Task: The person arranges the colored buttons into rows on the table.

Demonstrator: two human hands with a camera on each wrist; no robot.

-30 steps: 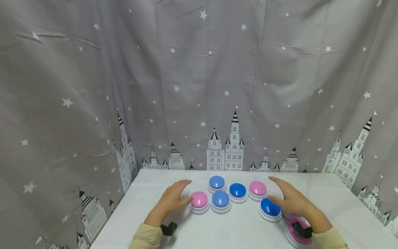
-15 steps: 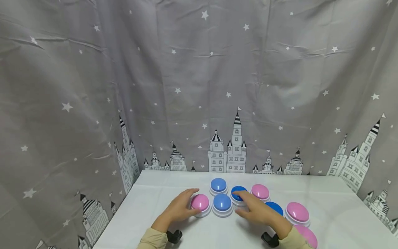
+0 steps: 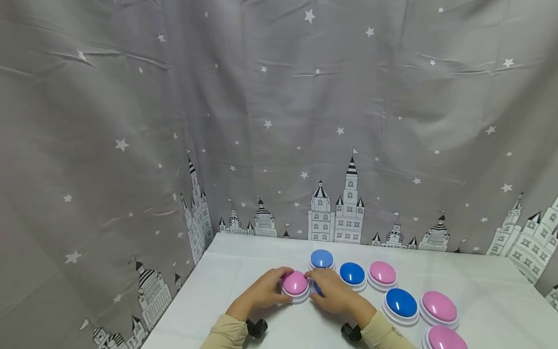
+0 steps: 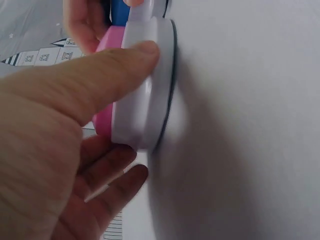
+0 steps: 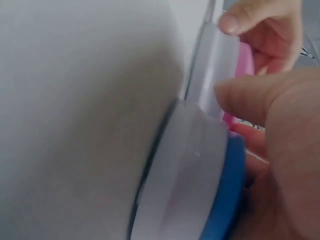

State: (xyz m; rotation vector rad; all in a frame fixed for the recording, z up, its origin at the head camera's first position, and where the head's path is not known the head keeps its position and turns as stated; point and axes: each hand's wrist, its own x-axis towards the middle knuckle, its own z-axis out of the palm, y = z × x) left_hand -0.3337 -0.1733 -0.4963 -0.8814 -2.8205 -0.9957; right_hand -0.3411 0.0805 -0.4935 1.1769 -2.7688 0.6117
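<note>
At the bottom edge, two beige sleeves (image 3: 225, 332) end at the wrists, each with a black wrist piece (image 3: 257, 328) beneath. A pink button (image 3: 445, 339) is cut off at the lower right corner.

Lower centre, the left hand (image 3: 263, 291) pinches another pink button, the held one (image 3: 295, 283), thumb along the white base and fingers round the far side. Gripping the base probably steadies it without pressing the dome. Whether it sits flat or slightly raised, I cannot tell. The right hand (image 3: 334, 293) arches over a blue button (image 3: 317, 289), its fingertips at the held button's right edge; whether they grip or merely touch, the pictures do not settle.

Rightward lie a dark blue button (image 3: 401, 304) and a pink one (image 3: 439, 307); farther back, a light blue (image 3: 321, 258), a deeper blue (image 3: 352, 274) and a pink (image 3: 382, 273). The white bases work like shallow cups, each seating one dome; domes up, they likely rest stably on the white table (image 3: 253, 252). Behind hangs a grey curtain (image 3: 261, 97) printed with stars and castles.
</note>
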